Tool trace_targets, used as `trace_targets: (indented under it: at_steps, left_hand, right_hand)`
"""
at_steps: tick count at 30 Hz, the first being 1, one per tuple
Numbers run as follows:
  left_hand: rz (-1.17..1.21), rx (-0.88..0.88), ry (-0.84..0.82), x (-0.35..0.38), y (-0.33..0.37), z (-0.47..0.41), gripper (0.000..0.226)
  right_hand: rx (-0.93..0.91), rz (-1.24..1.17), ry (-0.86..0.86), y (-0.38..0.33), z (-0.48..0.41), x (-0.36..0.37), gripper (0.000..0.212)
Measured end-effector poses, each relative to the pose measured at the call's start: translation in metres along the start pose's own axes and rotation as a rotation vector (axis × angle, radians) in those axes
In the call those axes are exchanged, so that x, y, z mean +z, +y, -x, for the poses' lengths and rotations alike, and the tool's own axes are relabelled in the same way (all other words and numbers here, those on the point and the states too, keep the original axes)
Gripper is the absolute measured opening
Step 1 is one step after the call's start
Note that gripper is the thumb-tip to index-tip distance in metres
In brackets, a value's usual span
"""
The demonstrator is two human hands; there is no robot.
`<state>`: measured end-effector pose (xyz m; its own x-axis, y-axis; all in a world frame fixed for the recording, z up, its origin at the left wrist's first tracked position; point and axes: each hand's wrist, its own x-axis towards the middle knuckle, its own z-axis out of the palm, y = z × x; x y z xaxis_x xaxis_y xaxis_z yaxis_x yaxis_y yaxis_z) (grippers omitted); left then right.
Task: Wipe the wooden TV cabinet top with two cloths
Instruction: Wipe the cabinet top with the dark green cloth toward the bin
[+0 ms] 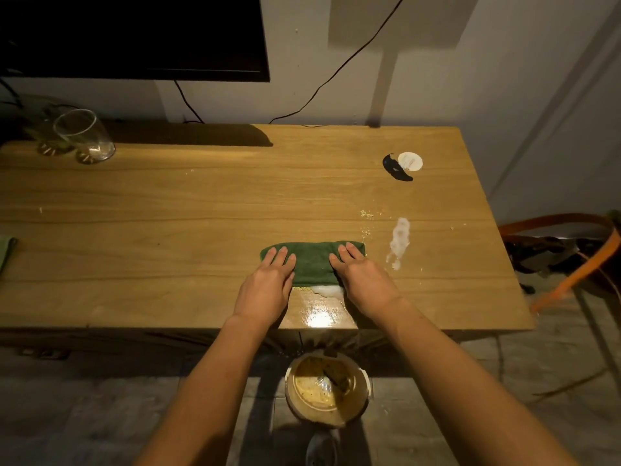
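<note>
On the surface, both hands' straight fingers pressed the cloth, long axis left-right; foam lay rightward, nearer the right hand.

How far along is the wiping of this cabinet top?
Done: a wet, shiny patch by the front edge looks wiped. In hand: the left hand and right hand press flat on the green cloth, foam at its near edge. Left: a white streak, crumbs and a black smear to the right; the second cloth at the left edge lies untouched.
</note>
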<state>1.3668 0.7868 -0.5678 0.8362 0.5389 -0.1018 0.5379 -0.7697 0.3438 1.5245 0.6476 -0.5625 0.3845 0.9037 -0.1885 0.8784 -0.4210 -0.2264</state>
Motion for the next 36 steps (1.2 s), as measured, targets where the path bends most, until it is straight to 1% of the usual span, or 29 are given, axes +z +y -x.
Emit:
trace_targets:
  at_steps: [8, 12, 17, 21, 33, 36]
  left_hand:
    - [0.022, 0.048, -0.037, 0.008, 0.005, 0.037, 0.054]
    - [0.003, 0.050, -0.070, 0.009, 0.006, 0.052, 0.058]
    - [-0.023, 0.067, -0.077, 0.007, 0.008, 0.067, 0.057]
    - [-0.033, 0.088, -0.116, 0.004, 0.010, 0.078, 0.060]
    - [-0.084, 0.089, -0.175, 0.008, 0.021, 0.113, 0.077]
    - [-0.107, 0.107, -0.188, 0.010, 0.018, 0.113, 0.080]
  right_hand:
    - [0.044, 0.043, -0.064, -0.016, 0.035, 0.004, 0.066]
    - [0.062, 0.028, -0.048, -0.026, 0.059, 0.006, 0.068]
    - [0.075, 0.046, -0.033, -0.035, 0.074, 0.003, 0.065]
    - [0.110, 0.037, -0.040, -0.039, 0.086, 0.003, 0.064]
    - [0.128, 0.058, -0.092, -0.057, 0.122, 0.011, 0.058]
    - [0.129, 0.057, -0.080, -0.060, 0.125, 0.008, 0.056]
